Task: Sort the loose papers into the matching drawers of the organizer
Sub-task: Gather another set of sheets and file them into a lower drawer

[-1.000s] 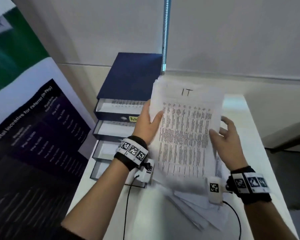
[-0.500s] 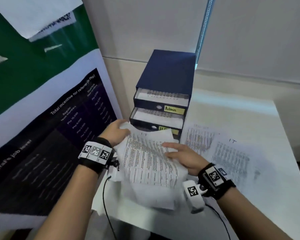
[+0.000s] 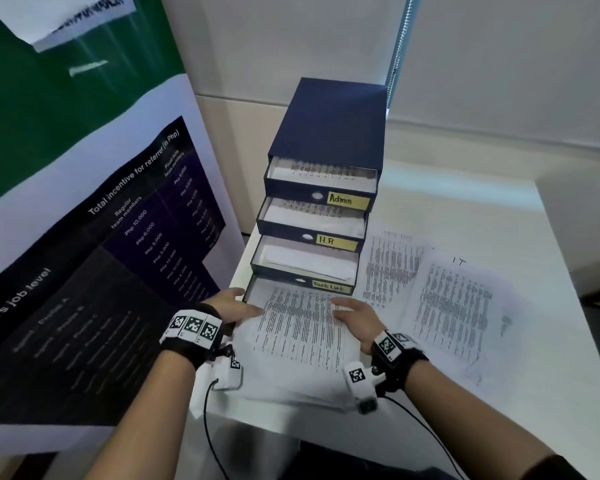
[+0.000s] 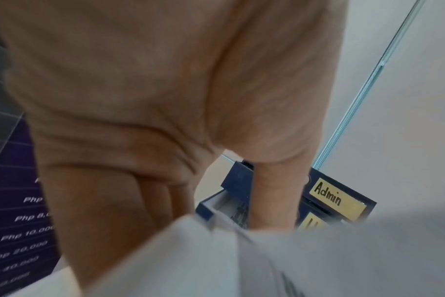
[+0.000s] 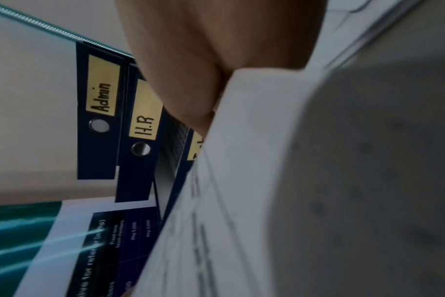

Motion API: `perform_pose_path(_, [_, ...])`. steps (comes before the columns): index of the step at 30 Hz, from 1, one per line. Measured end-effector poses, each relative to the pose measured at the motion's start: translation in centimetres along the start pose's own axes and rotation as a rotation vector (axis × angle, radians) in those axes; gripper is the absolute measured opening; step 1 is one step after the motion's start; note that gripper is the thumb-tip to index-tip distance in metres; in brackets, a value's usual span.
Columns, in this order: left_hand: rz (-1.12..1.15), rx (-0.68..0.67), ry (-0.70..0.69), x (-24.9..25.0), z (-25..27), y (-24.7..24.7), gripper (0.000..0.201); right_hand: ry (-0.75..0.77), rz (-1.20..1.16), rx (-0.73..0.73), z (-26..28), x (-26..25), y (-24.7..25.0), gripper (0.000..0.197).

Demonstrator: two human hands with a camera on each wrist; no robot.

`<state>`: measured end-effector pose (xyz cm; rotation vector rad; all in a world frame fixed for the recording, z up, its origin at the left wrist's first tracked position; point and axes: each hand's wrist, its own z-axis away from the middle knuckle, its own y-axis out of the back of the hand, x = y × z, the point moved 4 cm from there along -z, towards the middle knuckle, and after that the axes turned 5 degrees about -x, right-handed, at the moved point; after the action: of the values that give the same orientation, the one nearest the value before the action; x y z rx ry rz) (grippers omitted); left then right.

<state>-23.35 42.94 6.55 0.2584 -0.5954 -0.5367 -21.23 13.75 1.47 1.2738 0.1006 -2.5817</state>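
From the head view, the left hand (image 3: 234, 306) and right hand (image 3: 355, 315) lie with fingers straight on a stack of printed papers (image 3: 300, 327), easing it into the bottom drawer (image 3: 257, 289) of the blue organizer (image 3: 329, 123). The sheets should stay square and low so the front edge clears the drawer above, marked "Task List". More papers (image 3: 451, 306), one marked "IT", lie just right of the organizer on the white desk (image 3: 551, 237); a banner (image 3: 84, 237) stands to its left.

The left wrist view shows fingers (image 4: 109, 211) extended over paper. The right wrist view shows the right hand's fingers (image 5: 191, 90) pressing the sheet's edge near the "H.R" label (image 5: 144, 112).
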Motion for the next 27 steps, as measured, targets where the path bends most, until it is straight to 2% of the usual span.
perform_pose_path(1, [0.019, -0.005, -0.02, -0.1, -0.6, -0.2, 0.093, 0.024, 0.043, 0.016, 0.0, -0.2, 0.3, 0.031])
perform_pose_path(3, [0.078, 0.015, -0.077, -0.1, -1.5, -0.3, 0.08, -0.032, 0.027, -0.042, 0.3, -0.3, 0.4, 0.029])
perform_pose_path(6, [0.167, 0.083, -0.178, 0.5, -1.7, -0.1, 0.052, -0.216, -0.12, -0.343, 1.6, 0.3, -0.1, 0.033])
perform_pose_path(8, [0.202, 0.1, -0.198, 0.4, -2.1, -0.1, 0.049, -0.262, -0.204, -0.459, 1.9, 0.6, -0.2, 0.036])
perform_pose_path(10, [0.233, 0.117, -0.184, 0.1, -2.3, -0.3, 0.047, -0.231, -0.207, -0.391, 1.1, 0.7, -0.1, 0.035])
perform_pose_path(12, [0.186, 0.141, -0.13, -0.3, -2.2, -0.5, 0.05, -0.14, -0.139, -0.224, -0.4, 0.5, 0.3, 0.032])
perform_pose_path(15, [0.035, 0.069, -0.012, -1.2, -2.3, -1.3, 0.066, -0.053, -0.121, -0.03, -1.5, -0.4, 0.6, 0.029])
perform_pose_path(17, [0.107, 0.043, -0.005, -1.6, -2.9, -1.7, 0.062, -0.035, -0.088, 0.03, -1.8, -0.4, 0.9, 0.023])
perform_pose_path(18, [0.139, 0.064, -0.011, -1.7, -3.3, -1.7, 0.057, -0.058, -0.082, 0.013, -1.7, -0.2, 1.0, 0.02])
perform_pose_path(20, [0.193, 0.159, -0.04, -1.7, -3.9, -1.4, 0.05, -0.145, -0.128, -0.168, -1.1, 0.5, 0.6, 0.019])
perform_pose_path(22, [0.256, 0.239, -0.092, -1.2, -4.3, -1.2, 0.047, -0.274, -0.199, -0.352, -0.1, 1.4, 0.2, 0.032])
perform_pose_path(23, [0.278, 0.256, -0.109, -0.9, -4.3, -1.4, 0.045, -0.305, -0.216, -0.38, 0.1, 1.8, 0.2, 0.034])
perform_pose_path(24, [0.296, 0.261, -0.106, -0.7, -4.3, -1.7, 0.044, -0.307, -0.233, -0.36, 0.0, 2.0, 0.2, 0.031])
perform_pose_path(27, [0.327, 0.248, -0.073, -0.4, -4.2, -3.0, 0.041, -0.219, -0.287, -0.159, -1.5, 2.0, 0.6, 0.014])
